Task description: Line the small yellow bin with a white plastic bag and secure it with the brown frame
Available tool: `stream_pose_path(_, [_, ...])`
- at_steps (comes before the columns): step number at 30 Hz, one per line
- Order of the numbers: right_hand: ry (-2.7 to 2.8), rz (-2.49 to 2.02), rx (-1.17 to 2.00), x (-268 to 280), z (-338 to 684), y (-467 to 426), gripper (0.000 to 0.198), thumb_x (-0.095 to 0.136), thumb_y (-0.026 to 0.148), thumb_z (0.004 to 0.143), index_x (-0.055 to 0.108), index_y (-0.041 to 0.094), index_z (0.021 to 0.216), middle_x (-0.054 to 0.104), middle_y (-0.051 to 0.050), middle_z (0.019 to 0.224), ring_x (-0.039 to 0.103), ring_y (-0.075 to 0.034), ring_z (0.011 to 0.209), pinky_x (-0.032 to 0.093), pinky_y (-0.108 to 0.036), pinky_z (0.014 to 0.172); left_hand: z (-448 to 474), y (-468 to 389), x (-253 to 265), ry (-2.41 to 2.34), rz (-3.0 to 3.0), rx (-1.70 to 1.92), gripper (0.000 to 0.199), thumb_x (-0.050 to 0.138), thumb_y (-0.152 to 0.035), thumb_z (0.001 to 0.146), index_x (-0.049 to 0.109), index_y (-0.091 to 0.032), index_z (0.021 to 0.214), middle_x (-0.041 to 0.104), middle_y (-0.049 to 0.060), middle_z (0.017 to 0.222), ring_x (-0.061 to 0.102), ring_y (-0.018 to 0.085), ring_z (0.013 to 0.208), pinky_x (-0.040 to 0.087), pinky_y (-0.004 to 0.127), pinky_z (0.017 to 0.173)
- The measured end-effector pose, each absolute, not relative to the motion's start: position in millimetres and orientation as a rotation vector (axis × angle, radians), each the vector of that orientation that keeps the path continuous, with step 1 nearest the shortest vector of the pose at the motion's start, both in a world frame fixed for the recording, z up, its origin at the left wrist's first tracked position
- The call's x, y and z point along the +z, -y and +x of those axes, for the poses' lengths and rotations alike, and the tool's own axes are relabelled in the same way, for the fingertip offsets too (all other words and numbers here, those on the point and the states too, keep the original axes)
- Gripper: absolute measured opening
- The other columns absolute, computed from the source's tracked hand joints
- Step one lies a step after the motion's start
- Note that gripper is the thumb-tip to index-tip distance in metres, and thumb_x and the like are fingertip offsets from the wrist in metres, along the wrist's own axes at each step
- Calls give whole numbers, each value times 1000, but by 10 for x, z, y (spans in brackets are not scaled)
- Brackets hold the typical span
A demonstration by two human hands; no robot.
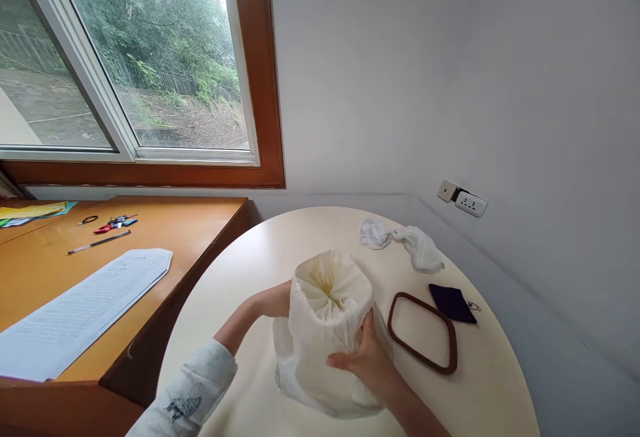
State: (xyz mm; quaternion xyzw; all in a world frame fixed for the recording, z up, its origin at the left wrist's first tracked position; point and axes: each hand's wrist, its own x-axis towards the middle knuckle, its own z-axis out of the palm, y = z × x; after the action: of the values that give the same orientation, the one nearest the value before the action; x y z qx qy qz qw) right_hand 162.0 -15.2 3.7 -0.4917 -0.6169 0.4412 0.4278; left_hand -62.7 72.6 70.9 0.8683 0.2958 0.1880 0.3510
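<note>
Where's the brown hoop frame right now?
In the head view the hoop lies flat on the round table, right of the white cloth bundle and the right hand, just before the dark fabric patch.

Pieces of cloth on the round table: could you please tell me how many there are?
3: a large white cloth bunched between both hands, a crumpled white cloth near the far edge, and a small dark cloth beside the brown frame. More may be hidden under the bundle.

Round table (pixel 260 270): cloth bundle (pixel 327 330) on near centre; frame (pixel 423 332) right of bundle; crumpled cloth (pixel 410 242) behind; desk (pixel 165 224) left.
</note>
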Motion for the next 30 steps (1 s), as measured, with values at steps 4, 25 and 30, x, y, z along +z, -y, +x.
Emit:
stream_pose_path(4, [1529, -1227, 1145, 251, 2025, 174, 119, 78, 35, 52, -1, 28, 141, 20, -12, 146, 23, -28, 133, 26, -49, 104, -978, -710, 893, -1173, 2239, 628, 80, 66, -34, 68, 26, -24, 136, 32, 13, 142, 38, 28, 125, 42, 39, 95])
stream_pose_path(25, [2765, -1013, -90, 1277, 1824, 179, 46, 26, 21, 91, 58, 18, 59, 61, -3, 53, 51, -12, 50, 33, -37, 95, -354, 37, 1283, -721, 3224, 386, 42, 47, -54, 80, 53, -17, 61, 55, 3, 60, 47, 17, 64, 38, 36, 79])
stream_pose_path(30, [2969, -980, -207, 1323, 1834, 269, 35, 36, 13, 85, 58, 18, 58, 62, -4, 57, 51, -14, 49, 41, -33, 72, -212, 181, 1254, -585, 3310, 479, 32, 51, -43, 82, 51, -18, 63, 51, 3, 61, 43, 17, 65, 36, 35, 76])
